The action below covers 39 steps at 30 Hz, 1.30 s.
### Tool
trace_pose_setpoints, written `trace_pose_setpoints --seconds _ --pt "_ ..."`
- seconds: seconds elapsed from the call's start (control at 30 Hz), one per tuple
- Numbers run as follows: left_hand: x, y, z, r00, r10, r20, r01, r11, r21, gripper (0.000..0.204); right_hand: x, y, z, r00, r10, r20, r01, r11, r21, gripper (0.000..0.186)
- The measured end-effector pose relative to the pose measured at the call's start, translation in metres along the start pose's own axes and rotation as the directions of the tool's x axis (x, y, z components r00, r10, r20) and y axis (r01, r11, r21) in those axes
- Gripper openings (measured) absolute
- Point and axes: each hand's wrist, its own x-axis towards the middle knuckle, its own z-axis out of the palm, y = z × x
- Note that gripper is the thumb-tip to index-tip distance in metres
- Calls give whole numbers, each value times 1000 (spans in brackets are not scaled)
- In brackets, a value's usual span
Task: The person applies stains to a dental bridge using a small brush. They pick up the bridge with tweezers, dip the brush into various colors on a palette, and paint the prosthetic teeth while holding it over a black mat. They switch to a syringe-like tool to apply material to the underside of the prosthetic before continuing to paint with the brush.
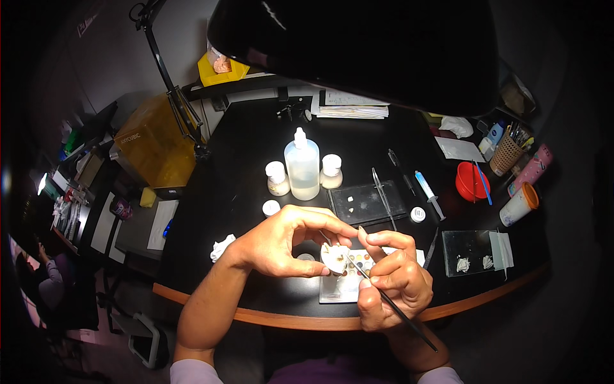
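While the left hand (275, 249) grips a model (334, 258), the right (400, 281) a tool (409, 322), lettering (130, 138) marks an amber box (153, 153).

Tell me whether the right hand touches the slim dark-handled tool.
Touching. The head view shows the right hand pinching the slim dark-handled tool between thumb and fingers.

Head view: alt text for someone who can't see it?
The left hand holds a small whitish model while the right hand points a thin dark tool at it, over a black desk. Beyond, a translucent bottle stands between two capped jars.
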Motion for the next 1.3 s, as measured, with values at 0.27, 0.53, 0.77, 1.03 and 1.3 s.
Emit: trace_pose_setpoints --seconds 0.27,0.53,0.77,1.03,1.3 --pt "0 0 -1 1000 -4 1 4 1000 1 62 -2 2 0 1000 -7 16 7 1000 -30 16" --pt "-1 2 0 1000 -5 2 5 1000 -4 62 -1 1 1 1000 -12 9 12 1000 -11 15" --pt "0 0 -1 1000 5 0 -5 1000 -9 62 -2 1 -1 999 -17 39 19 999 -38 15" --pt "0 0 -1 1000 11 6 -11 1000 -4 62 -1 -3 1 1000 -3 22 4 999 -46 16" --pt "-1 1 0 1000 14 0 -14 1000 -14 62 0 -1 0 999 -21 36 23 998 -56 17"
